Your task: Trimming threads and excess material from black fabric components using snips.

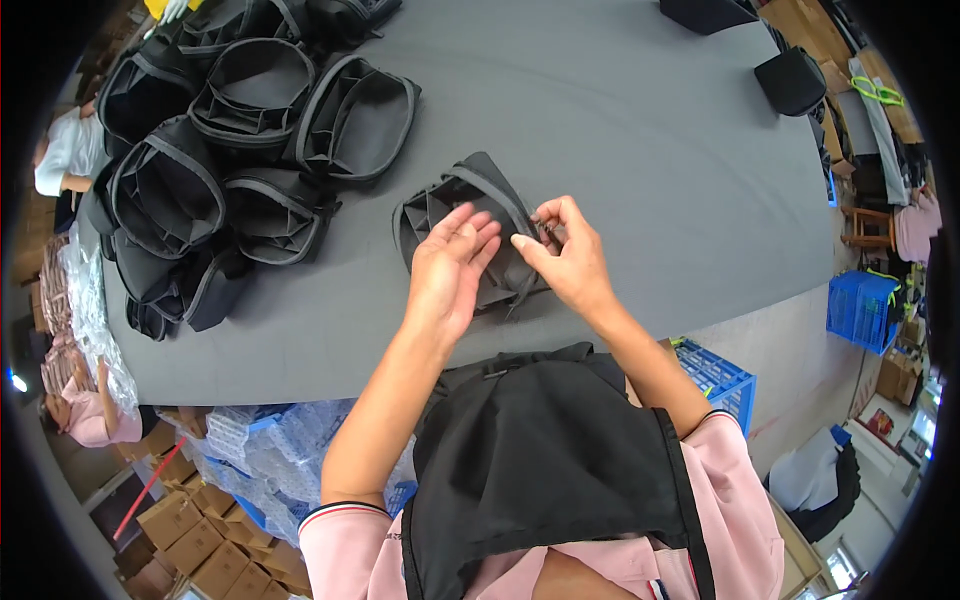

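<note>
A black zippered bag [487,178] lies with its mouth open on the grey table, near the front edge. Dividers show inside it, partly covered by my hands. My left hand [450,268] is over the bag's opening, palm turned up and fingers apart, holding nothing that I can see. At the right side of the same bag, my right hand [572,258] has its thumb on the inner face and its fingers around the outside, gripping the edge.
Several similar open black bags [365,120] are piled at the table's left. Two black pieces [790,82] lie at the far right edge. Blue crates [715,375] stand below the table's front. Bubble wrap [290,450] and cardboard boxes [190,545] are at lower left. Other people [75,150] are at the left.
</note>
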